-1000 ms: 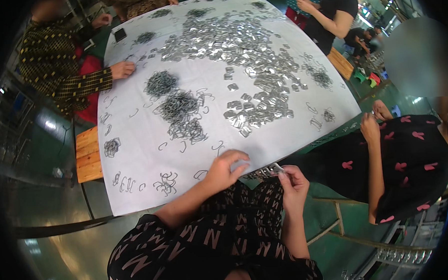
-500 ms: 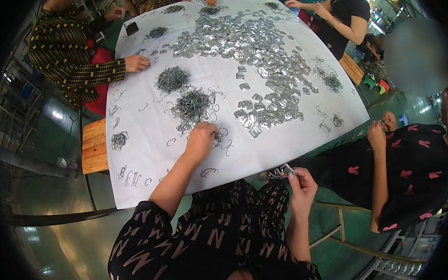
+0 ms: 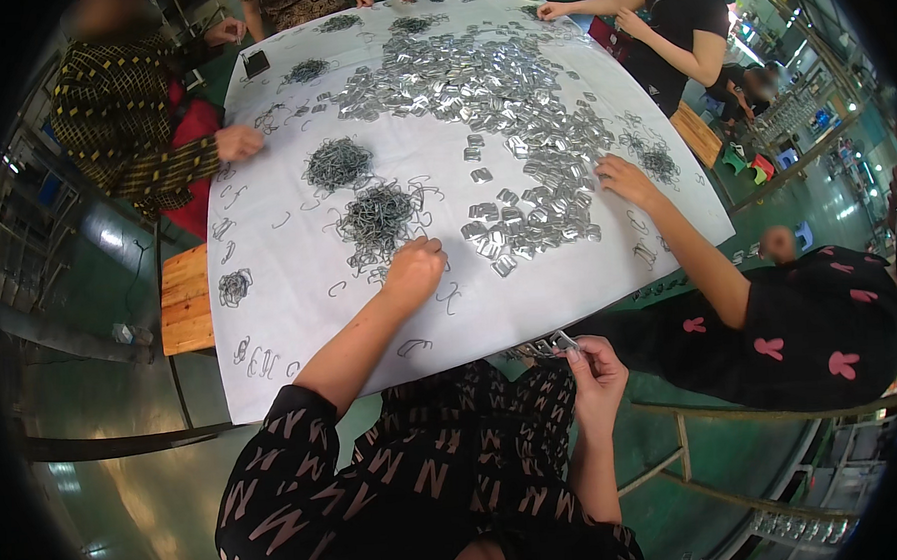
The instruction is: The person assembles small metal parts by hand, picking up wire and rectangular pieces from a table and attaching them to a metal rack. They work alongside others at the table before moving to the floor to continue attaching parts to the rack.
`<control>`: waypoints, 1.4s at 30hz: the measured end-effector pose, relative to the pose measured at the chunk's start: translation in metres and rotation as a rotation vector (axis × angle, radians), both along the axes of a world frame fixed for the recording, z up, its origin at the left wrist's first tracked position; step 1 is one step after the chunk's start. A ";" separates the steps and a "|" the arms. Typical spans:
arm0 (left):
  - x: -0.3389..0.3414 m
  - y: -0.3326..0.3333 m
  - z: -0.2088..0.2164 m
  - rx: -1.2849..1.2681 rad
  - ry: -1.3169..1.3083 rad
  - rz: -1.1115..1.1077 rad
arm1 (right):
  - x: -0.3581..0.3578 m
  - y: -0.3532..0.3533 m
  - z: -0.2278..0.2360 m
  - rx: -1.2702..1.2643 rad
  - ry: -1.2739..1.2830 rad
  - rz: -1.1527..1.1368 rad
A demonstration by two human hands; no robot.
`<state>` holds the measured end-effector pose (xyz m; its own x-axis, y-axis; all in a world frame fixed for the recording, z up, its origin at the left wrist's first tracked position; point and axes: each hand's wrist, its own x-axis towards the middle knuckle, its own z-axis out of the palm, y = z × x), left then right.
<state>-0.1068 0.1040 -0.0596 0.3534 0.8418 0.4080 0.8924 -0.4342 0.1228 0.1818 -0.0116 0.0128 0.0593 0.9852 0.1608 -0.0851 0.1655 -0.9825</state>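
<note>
My left hand (image 3: pixel 415 268) is over the white-covered table, its fingers curled together at the near edge of a pile of bent wire hooks (image 3: pixel 378 221). Whatever those fingers hold, if anything, is hidden. Just off the table's near edge, my right hand (image 3: pixel 595 372) pinches a shiny flat metal buckle (image 3: pixel 564 341). More linked metal pieces (image 3: pixel 539 348) trail from it to the left, partly blurred. A few loose hooks (image 3: pixel 449 296) lie close to my left hand.
A broad heap of flat metal buckles (image 3: pixel 554 165) spreads over the table (image 3: pixel 371 338). A second hook pile (image 3: pixel 338 163) sits farther back. To the right a co-worker's hand (image 3: pixel 624 179) touches the buckles; another's hand (image 3: pixel 239 143) is at the left edge. A wooden stool (image 3: pixel 186 296) stands left.
My left hand has shifted slightly right, off the loose hooks. My right hand stays nearly in place with the buckle. The right-hand co-worker has reached onto the table toward the buckles.
</note>
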 end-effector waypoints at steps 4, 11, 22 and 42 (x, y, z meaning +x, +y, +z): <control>0.007 0.002 0.007 -0.011 0.159 -0.005 | 0.000 -0.002 -0.001 0.008 -0.011 -0.008; -0.013 0.007 0.038 -0.316 0.025 0.049 | 0.004 -0.006 -0.003 -0.001 -0.021 -0.039; -0.087 -0.077 0.079 -1.020 0.129 0.212 | 0.003 0.000 -0.009 -0.041 -0.019 0.001; -0.020 -0.058 0.058 -0.392 -0.186 0.308 | -0.004 -0.002 -0.007 -0.015 -0.025 -0.012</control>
<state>-0.1271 0.0456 -0.0020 0.0175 0.9971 0.0739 0.9189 -0.0452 0.3920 0.1781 -0.0137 0.0062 0.0671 0.9868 0.1472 -0.0586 0.1512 -0.9868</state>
